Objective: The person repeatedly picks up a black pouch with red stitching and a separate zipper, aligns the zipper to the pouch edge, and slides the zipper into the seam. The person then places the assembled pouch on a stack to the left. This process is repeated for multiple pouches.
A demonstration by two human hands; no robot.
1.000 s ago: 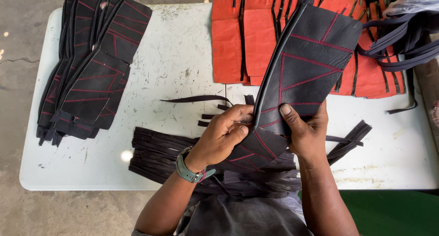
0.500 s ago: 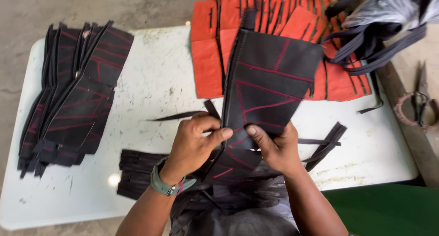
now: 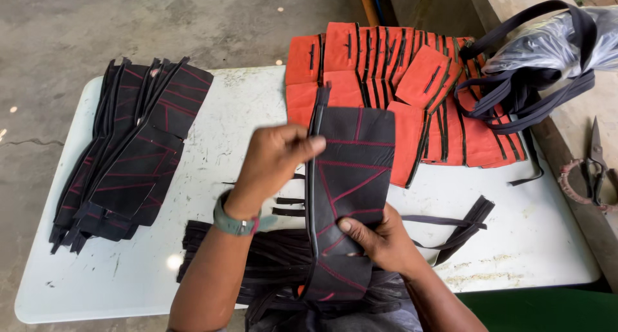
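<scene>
1. Your left hand (image 3: pixel 277 161) pinches the black stitched panel (image 3: pixel 351 197) at its upper edge strip; your right hand (image 3: pixel 380 239) grips it lower down, above the table's (image 3: pixel 244 113) 6 o'clock edge.
2. Judged step: aligning the strip; next needs steady tension.

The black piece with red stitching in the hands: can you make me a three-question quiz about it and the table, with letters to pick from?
1. Where does the stack of orange pieces lie on the white table?
A. near edge B. far side C. on the floor
2. What colour is the stitching on the black piece?
A. red B. white C. yellow
3. How is the black piece held?
A. lying flat, untouched B. by one hand C. by both hands

Answers: 1 B, it lies beyond the hands. 2 A, red lines cross it. 3 C, the left hand pinches its upper edge and the right hand grips lower down.
</scene>
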